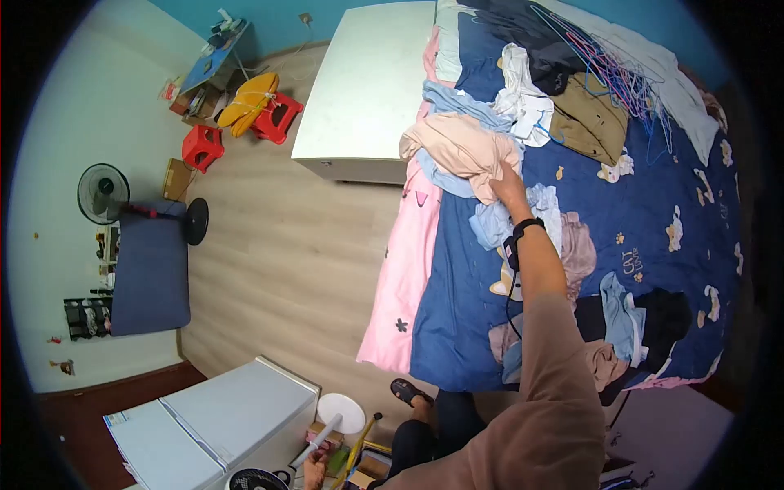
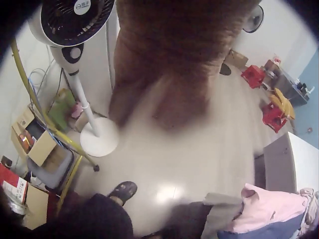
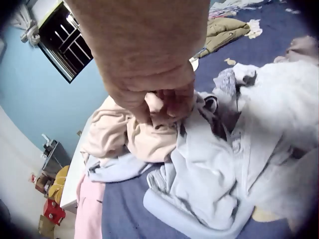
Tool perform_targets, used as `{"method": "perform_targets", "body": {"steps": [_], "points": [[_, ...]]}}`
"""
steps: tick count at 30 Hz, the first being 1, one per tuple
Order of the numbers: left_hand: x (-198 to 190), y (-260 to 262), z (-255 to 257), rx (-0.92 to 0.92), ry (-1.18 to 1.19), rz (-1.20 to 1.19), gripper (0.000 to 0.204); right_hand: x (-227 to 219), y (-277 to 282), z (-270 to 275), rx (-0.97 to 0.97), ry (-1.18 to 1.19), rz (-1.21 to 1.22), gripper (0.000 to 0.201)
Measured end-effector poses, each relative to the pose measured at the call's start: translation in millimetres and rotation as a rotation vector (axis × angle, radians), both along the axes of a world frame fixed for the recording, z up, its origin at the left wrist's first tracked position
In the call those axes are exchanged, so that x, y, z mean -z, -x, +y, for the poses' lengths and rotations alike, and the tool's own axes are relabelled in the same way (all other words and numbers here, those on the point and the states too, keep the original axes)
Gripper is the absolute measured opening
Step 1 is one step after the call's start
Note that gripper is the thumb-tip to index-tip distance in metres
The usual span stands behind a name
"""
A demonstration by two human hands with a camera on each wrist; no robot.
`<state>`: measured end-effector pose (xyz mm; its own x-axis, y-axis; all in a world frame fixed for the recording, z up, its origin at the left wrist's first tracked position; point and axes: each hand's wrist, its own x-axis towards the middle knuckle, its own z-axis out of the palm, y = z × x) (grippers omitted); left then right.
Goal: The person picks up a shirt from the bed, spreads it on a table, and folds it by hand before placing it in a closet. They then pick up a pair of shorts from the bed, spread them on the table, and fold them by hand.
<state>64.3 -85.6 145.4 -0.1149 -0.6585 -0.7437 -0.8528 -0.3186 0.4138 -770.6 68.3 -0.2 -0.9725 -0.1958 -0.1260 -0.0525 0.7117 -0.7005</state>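
Note:
My right hand (image 1: 508, 189) grips the near edge of a crumpled peach garment (image 1: 457, 145) on the bed. In the right wrist view its curled fingers (image 3: 174, 105) bunch the peach cloth (image 3: 104, 132). Pale blue clothing (image 1: 457, 102) shows around and under the peach piece, and more light blue fabric (image 3: 199, 174) lies beside the hand. A white garment (image 1: 523, 90) is just beyond. Low at my side hangs my left hand (image 1: 314, 472), apart from the bedding. The left wrist view shows that hand (image 2: 169, 94) blurred, fingers down over the floor, holding nothing.
A khaki garment (image 1: 592, 122) and a tangle of hangers (image 1: 612, 73) lie farther back on the blue bedding (image 1: 465, 327). More clothes, including a dark piece (image 1: 665, 322), lie at the near side. A white cabinet (image 1: 367, 73) adjoins the bed. A standing fan (image 2: 84, 94) is near my left hand.

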Motion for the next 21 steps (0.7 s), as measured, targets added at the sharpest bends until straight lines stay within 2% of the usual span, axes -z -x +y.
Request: {"method": "perform_targets", "body": {"steps": [2,3,5,6,7,8,9,10,11,12,13,14,15,16,17,18,20,21], "points": [[28,-58,-15,-0.003,-0.058,-0.039,0.022,2,-15,-5,0.041,-0.069,0.031,0.057],[25,-58,-17,-0.051,-0.103,-0.078,0.02,1,-30,-9,0.077,-0.023,0.1,0.041],[22,-54,-32,-0.023,-0.132,-0.033,0.02,9,-71,-12,0.048,0.122,0.076,0.037],[25,-47,-43,0.005,-0.163,0.019,0.02,14,-96,-14,0.065,0.126,-0.011,0.035],[29,-41,-53,0.034,-0.199,0.072,0.02,2,-129,-11,-0.02,0.12,-0.115,0.032],[32,-35,-63,0.063,-0.236,0.123,0.019,-18,-172,-8,-0.111,0.19,-0.049,0.03],[34,-29,-73,0.09,-0.274,0.171,0.019,-2,-214,-5,-0.163,0.313,-0.08,0.028],[24,-6,-80,0.117,-0.312,0.221,0.019,-17,-257,-6,-0.173,0.384,-0.095,0.028],[21,24,-93,0.214,-0.248,-0.001,0.018,-33,-294,-6,-0.192,0.372,-0.214,0.027],[20,51,-112,0.066,-0.318,-0.066,0.021,-30,-336,-8,-0.163,0.508,-0.324,0.024],[78,12,-148,0.198,-0.223,0.167,0.021,-43,-376,-13,-0.191,0.503,-0.357,0.022],[84,39,-170,0.363,-0.085,0.109,0.02,-63,-403,-21,-0.217,0.497,-0.389,0.02],[96,64,-197,0.482,-0.018,0.069,0.027,-78,-416,-32,-0.2,0.486,-0.377,0.02],[97,99,-220,0.58,0.04,0.118,0.028,-93,-433,-43,-0.344,0.501,-0.461,0.021],[81,147,-237,0.621,-0.028,0.128,0.028,-109,-455,-56,-0.489,0.516,-0.557,0.021],[89,174,-254,0.666,-0.033,0.335,0.031,-134,-464,-76,-0.497,0.595,-0.599,0.023],[57,247,-258,0.729,-0.145,0.542,0.056,-183,-460,-114,-0.615,0.332,-0.692,0.024],[44,272,-256,0.871,-0.141,0.603,0.061,-209,-462,-132,-0.602,0.313,-0.697,0.024]]}}
